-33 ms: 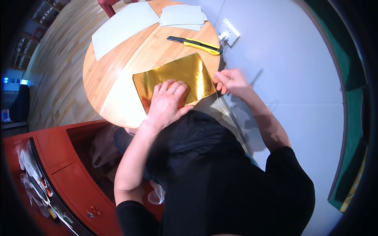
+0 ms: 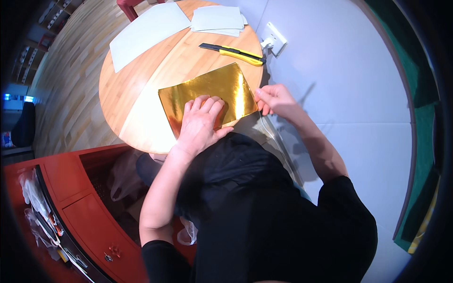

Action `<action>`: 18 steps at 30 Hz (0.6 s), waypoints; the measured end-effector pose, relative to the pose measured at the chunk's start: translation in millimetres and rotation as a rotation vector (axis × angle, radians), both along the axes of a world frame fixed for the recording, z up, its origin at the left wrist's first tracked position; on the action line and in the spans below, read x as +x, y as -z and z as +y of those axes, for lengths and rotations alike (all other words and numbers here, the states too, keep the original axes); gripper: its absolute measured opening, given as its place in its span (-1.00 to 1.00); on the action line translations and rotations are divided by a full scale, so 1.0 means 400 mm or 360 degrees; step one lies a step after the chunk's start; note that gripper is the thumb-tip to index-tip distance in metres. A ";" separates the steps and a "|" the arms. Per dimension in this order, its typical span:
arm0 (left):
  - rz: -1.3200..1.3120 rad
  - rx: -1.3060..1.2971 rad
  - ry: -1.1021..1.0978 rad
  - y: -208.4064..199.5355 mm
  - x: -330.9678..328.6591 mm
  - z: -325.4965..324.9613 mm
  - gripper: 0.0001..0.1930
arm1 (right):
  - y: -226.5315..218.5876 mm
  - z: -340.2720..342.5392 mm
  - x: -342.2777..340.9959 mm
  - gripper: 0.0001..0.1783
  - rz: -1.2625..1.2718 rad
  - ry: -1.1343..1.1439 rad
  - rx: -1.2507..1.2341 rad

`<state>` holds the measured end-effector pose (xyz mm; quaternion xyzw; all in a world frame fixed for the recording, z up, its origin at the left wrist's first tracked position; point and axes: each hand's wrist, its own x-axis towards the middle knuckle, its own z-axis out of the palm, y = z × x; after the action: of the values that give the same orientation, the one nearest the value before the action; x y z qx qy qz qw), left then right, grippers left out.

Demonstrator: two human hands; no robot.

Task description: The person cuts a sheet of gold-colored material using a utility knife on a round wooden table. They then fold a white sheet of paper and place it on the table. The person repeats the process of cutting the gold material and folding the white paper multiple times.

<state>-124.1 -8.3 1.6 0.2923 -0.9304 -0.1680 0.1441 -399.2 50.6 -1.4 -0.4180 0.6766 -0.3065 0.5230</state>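
Note:
A shiny gold foil sheet (image 2: 217, 82) lies at the near right part of a round wooden table (image 2: 122, 101), slightly overhanging its edge. My left hand (image 2: 200, 120) rests on it, fingers spread and bent a little, thumb by the near edge. At the sheet's right edge, close to its near corner, my right hand (image 2: 276, 100) has thumb and fingers closed in a pinch on the edge. The fingertips are partly hidden. Beyond the sheet lies a yellow and black utility knife (image 2: 236, 54), its dark end pointing left.
A large white sheet (image 2: 148, 35) and a stack of smaller white sheets (image 2: 217, 19) lie at the table's far side. The pale wall (image 2: 349, 85) with a socket and plug (image 2: 272, 41) stands close on the right. A red cabinet (image 2: 85, 184) is at the lower left.
My right hand has shifted very slightly left against the sheet's edge. The left hand and the sheet are almost unmoved.

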 end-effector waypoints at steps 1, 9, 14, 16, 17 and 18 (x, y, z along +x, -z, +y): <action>0.0018 -0.0012 -0.0069 0.001 -0.013 0.009 -0.28 | 0.001 0.003 0.006 -0.56 -0.0099 -0.0040 0.0014; 0.0111 -0.0142 -0.0309 0.033 -0.051 0.054 -0.32 | -0.007 -0.024 0.041 -0.58 -0.0320 -0.0054 -0.0176; 0.0197 -0.0076 -0.0350 0.030 -0.050 0.047 -0.52 | -0.004 -0.009 0.048 -0.59 -0.0380 0.0194 -0.0339; 0.0235 -0.0067 -0.0361 0.032 -0.050 0.046 -0.60 | -0.004 0.009 0.040 -0.59 -0.0360 0.0351 -0.0308; 0.0251 -0.0056 -0.0364 0.032 -0.050 0.046 -0.64 | -0.003 0.020 0.034 -0.59 -0.0349 0.0430 -0.0292; 0.0268 -0.0042 -0.0367 0.034 -0.052 0.047 -0.68 | 0.001 0.033 0.026 -0.60 -0.0336 0.0440 -0.0259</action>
<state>-144.8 10.4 -12.0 0.3802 -0.8774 -0.1619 0.2438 -388.8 63.6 -1.9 -0.3274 0.6421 -0.4712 0.5084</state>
